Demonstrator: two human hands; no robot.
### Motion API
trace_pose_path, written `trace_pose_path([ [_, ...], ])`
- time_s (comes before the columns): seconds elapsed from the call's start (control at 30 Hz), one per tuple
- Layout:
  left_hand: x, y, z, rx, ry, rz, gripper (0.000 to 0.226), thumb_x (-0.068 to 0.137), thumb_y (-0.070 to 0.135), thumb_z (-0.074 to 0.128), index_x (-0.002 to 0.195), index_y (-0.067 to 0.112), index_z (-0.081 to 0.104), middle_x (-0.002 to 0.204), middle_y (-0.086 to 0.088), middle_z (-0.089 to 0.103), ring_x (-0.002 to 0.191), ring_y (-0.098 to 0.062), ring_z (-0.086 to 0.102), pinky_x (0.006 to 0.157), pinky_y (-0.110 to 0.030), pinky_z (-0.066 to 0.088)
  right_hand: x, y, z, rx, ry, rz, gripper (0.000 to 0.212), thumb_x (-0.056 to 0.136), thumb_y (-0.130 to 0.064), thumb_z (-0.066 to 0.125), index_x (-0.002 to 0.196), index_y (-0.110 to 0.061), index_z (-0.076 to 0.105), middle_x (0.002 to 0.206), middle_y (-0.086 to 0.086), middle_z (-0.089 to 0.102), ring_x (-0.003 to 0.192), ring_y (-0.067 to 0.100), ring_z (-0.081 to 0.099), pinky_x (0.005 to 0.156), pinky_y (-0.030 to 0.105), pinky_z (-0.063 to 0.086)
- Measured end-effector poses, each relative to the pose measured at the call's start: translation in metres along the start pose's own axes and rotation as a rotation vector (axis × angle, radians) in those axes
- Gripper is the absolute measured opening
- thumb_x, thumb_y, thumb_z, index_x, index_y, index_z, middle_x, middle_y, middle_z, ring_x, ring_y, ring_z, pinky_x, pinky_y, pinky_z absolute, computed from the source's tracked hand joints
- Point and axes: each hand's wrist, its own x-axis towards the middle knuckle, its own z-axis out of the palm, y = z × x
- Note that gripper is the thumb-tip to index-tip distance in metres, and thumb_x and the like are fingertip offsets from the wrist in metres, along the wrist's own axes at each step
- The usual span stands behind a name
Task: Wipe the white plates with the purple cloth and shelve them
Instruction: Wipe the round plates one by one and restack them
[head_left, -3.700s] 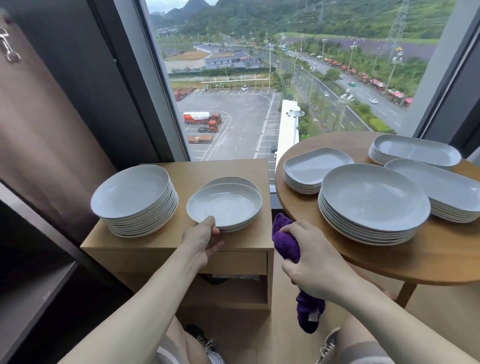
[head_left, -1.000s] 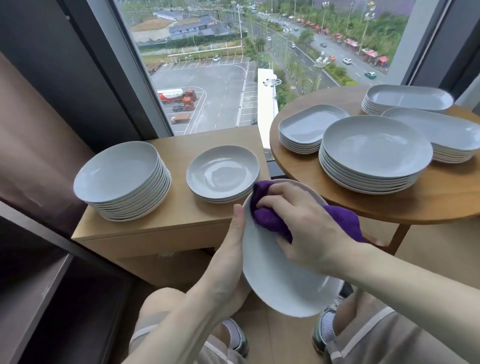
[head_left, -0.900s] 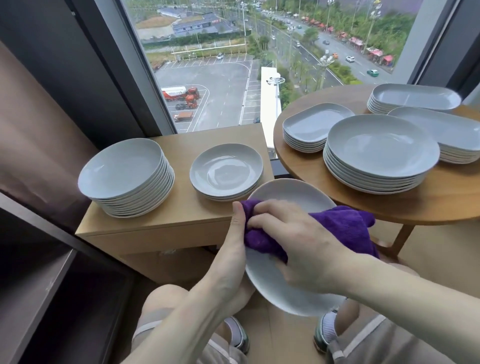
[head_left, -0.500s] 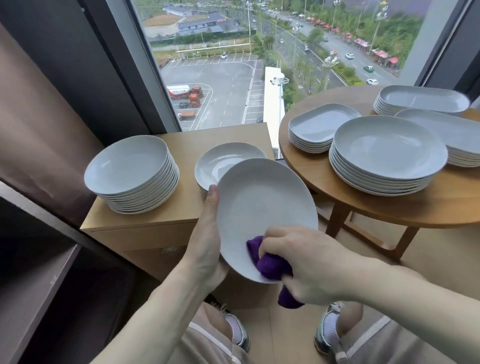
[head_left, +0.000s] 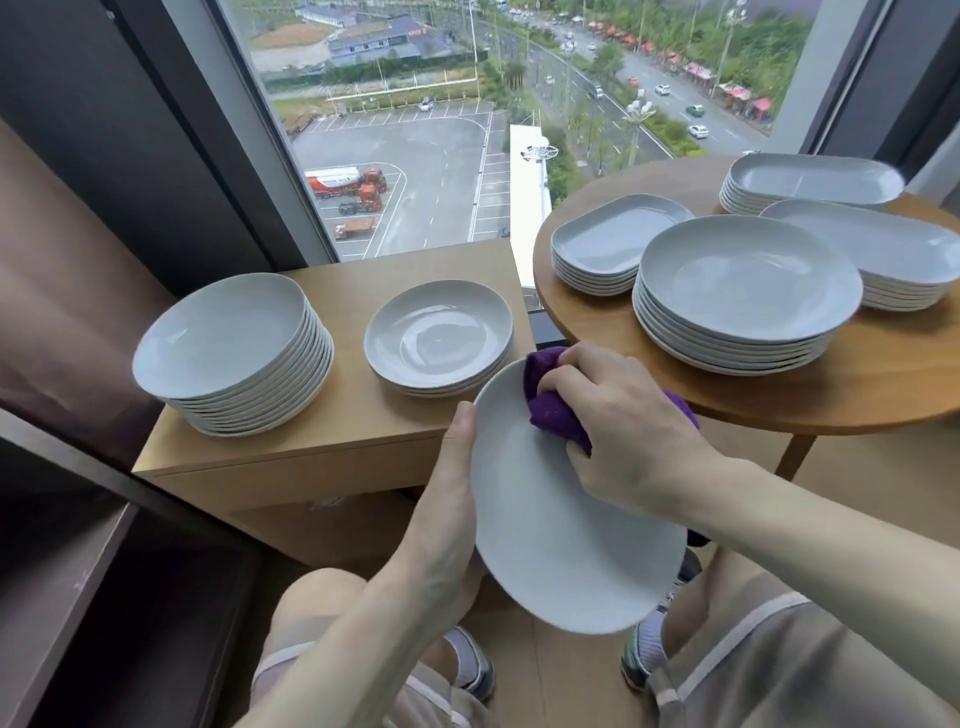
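Left hand (head_left: 447, 499) grips the round white ceramic plate (head_left: 566, 545) by its rim while right hand (head_left: 623, 431) presses the bunched purple cloth (head_left: 550, 410) near its top edge; sweeping on across the whole face looks best.

In front of me a tall window (head_left: 467, 119) fills the upper middle of the view, looking down from high up on a grey car park, roads and green trees in flat daylight. Dark frame posts stand at each side of the window. Left of the window hangs a brown curtain (head_left: 57, 291). Directly below the window stands a low, light wooden cabinet (head_left: 358, 431) with an open space under its top. Right of the window's lower edge sits a round wooden table (head_left: 857, 379) on slanted legs. Below the curtain is a dark brown shelf (head_left: 62, 587). The floor (head_left: 561, 680) is pale wood.
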Motion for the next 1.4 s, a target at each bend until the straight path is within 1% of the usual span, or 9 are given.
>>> trace_pose_path([
  [0.2, -0.001, -0.008, -0.002, -0.021, 0.068, -0.052, 0.059, 0.104, 0.061, 0.037, 0.124, 0.019, 0.074, 0.122, -0.016, 0.075, 0.119, -0.028, 0.070, 0.113, -0.048, 0.046, -0.015, -0.036, 0.000, 0.011, -0.122, -0.284, 0.039, 0.074, -0.022, 0.054, 0.112, -0.014, 0.062, 0.113, 0.005, 0.059, 0.095, 0.030, 0.056, 0.081, 0.046, 0.049],
  [0.33, 0.001, 0.006, -0.007, -0.087, 0.105, -0.044, 0.069, 0.100, 0.065, 0.041, 0.112, 0.008, 0.078, 0.116, -0.020, 0.076, 0.108, -0.029, 0.074, 0.095, -0.041, 0.053, -0.027, -0.056, -0.003, 0.166, -0.271, -0.338, 0.027, 0.083, -0.027, 0.065, 0.109, -0.019, 0.062, 0.108, -0.001, 0.060, 0.090, 0.021, 0.052, 0.083, 0.038, 0.046],
  [0.63, 0.010, 0.031, -0.030, -0.023, 0.152, 0.149, 0.065, 0.104, 0.064, 0.030, 0.137, 0.019, 0.064, 0.128, -0.011, 0.073, 0.120, -0.030, 0.069, 0.107, -0.050, 0.050, -0.015, -0.037, -0.007, 0.087, -0.511, -0.097, 0.025, 0.081, -0.017, 0.061, 0.104, -0.026, 0.061, 0.104, -0.007, 0.056, 0.097, 0.021, 0.054, 0.087, 0.035, 0.047],
  [0.77, 0.009, 0.028, -0.027, 0.003, 0.122, 0.147, 0.062, 0.104, 0.063, 0.031, 0.139, 0.023, 0.063, 0.132, -0.008, 0.071, 0.125, -0.028, 0.066, 0.110, -0.052, 0.047, -0.008, -0.011, -0.002, 0.093, -0.369, 0.077, 0.020, 0.079, -0.017, 0.059, 0.098, -0.025, 0.057, 0.100, -0.006, 0.052, 0.094, 0.026, 0.056, 0.085, 0.040, 0.049],
  [0.9, 0.004, 0.015, -0.015, 0.062, 0.066, 0.101, 0.050, 0.106, 0.057, 0.034, 0.118, 0.035, 0.077, 0.128, -0.005, 0.074, 0.122, -0.025, 0.068, 0.110, -0.049, 0.049, -0.002, 0.003, -0.001, 0.017, -0.190, 0.156, 0.025, 0.079, -0.015, 0.064, 0.103, -0.018, 0.061, 0.106, 0.002, 0.055, 0.097, 0.030, 0.054, 0.086, 0.043, 0.046],
  [0.97, 0.003, 0.008, -0.013, 0.093, 0.044, 0.078, 0.052, 0.104, 0.061, 0.040, 0.127, 0.028, 0.074, 0.131, -0.008, 0.072, 0.125, -0.028, 0.067, 0.115, -0.053, 0.044, -0.002, 0.004, -0.001, -0.009, -0.158, 0.116, 0.027, 0.076, -0.013, 0.066, 0.102, -0.016, 0.061, 0.108, 0.004, 0.057, 0.097, 0.031, 0.054, 0.084, 0.044, 0.045],
  [1.17, 0.004, -0.002, -0.011, 0.047, 0.047, 0.048, 0.058, 0.105, 0.060, 0.038, 0.133, 0.020, 0.070, 0.129, -0.013, 0.072, 0.126, -0.030, 0.066, 0.111, -0.048, 0.047, -0.012, -0.023, 0.004, -0.047, -0.196, -0.129, 0.034, 0.070, -0.020, 0.065, 0.103, -0.019, 0.061, 0.102, 0.002, 0.058, 0.088, 0.028, 0.055, 0.077, 0.042, 0.048],
  [1.27, 0.006, 0.005, -0.012, 0.018, 0.060, 0.068, 0.054, 0.106, 0.056, 0.035, 0.114, 0.026, 0.079, 0.119, -0.009, 0.076, 0.116, -0.025, 0.071, 0.100, -0.041, 0.054, -0.019, -0.034, 0.005, -0.010, -0.250, -0.192, 0.031, 0.078, -0.020, 0.066, 0.109, -0.020, 0.062, 0.104, 0.001, 0.058, 0.092, 0.025, 0.054, 0.078, 0.036, 0.044],
  [1.4, 0.006, 0.020, -0.017, 0.004, 0.083, 0.093, 0.062, 0.102, 0.062, 0.037, 0.134, 0.017, 0.066, 0.128, -0.011, 0.073, 0.121, -0.027, 0.069, 0.104, -0.045, 0.050, -0.021, -0.038, 0.001, 0.054, -0.331, -0.166, 0.026, 0.087, -0.022, 0.062, 0.112, -0.023, 0.061, 0.105, -0.003, 0.055, 0.094, 0.021, 0.050, 0.083, 0.032, 0.042],
])
